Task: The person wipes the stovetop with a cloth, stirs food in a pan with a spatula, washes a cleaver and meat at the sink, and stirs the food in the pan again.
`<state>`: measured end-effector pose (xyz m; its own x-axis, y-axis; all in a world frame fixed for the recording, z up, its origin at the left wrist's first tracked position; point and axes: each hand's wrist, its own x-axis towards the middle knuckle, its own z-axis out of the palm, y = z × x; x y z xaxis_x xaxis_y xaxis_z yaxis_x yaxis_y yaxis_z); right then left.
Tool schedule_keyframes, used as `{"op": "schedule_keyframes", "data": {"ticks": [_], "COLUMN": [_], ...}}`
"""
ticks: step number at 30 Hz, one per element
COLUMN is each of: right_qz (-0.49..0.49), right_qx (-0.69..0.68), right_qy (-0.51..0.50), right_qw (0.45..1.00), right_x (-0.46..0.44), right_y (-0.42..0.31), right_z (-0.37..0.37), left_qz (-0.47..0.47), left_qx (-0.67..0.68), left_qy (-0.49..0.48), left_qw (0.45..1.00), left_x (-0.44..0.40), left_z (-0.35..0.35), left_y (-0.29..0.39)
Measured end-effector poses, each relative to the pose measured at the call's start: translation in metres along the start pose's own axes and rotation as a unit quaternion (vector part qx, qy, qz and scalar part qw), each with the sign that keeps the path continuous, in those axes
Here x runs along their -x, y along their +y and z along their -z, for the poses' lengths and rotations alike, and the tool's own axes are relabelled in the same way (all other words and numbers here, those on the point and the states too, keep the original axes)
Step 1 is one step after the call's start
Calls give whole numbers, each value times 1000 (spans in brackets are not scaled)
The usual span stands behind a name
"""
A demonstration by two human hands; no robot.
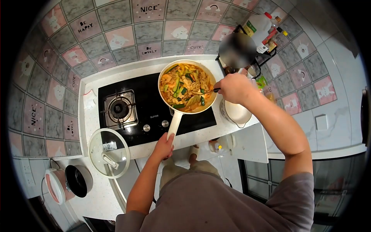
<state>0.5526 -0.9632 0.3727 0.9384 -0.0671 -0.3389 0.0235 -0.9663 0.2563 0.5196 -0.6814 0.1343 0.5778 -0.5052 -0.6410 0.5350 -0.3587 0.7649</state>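
My left hand (164,147) is wrapped around the cream handle of a frying pan (176,120) on the right side of the black gas hob. Sliced green vegetables, shrimp-like pieces and other bits in orange-yellow sauce (183,86) fill the pan. Above its right rim, my right hand (235,88) is closed on a black-handled cooking utensil (216,90). The utensil slants down into the food, which hides its working end, so its exact kind cannot be made out. Just below my right hand stands a white pot (236,113), partly covered by the forearm.
A glass lid (109,153) overhangs the counter's front edge at left. Beyond it is the bare left burner (119,110). A black inner pot (78,181) and a pink-white appliance (55,185) stand lower left. Bottles (258,28) crowd a rack at back right. A cabinet door (251,143) stands open below.
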Motion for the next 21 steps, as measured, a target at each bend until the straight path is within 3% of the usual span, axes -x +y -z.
{"op": "schedule_keyframes", "data": {"ticks": [8,21], "right_qz": [-35,26], "right_qx": [-24,-84], "right_qy": [-18,-24], "right_qw": [999,996], "right_x": [22,-19], "right_y": [3,-8], "right_z": [14,33], "left_qz": [-16,9], "left_qx": [5,-10], "left_qy": [-6,6], "left_qw": [1000,1000], "left_x": [1,-1], "left_z": [1,0], "left_y": [-1,2]}}
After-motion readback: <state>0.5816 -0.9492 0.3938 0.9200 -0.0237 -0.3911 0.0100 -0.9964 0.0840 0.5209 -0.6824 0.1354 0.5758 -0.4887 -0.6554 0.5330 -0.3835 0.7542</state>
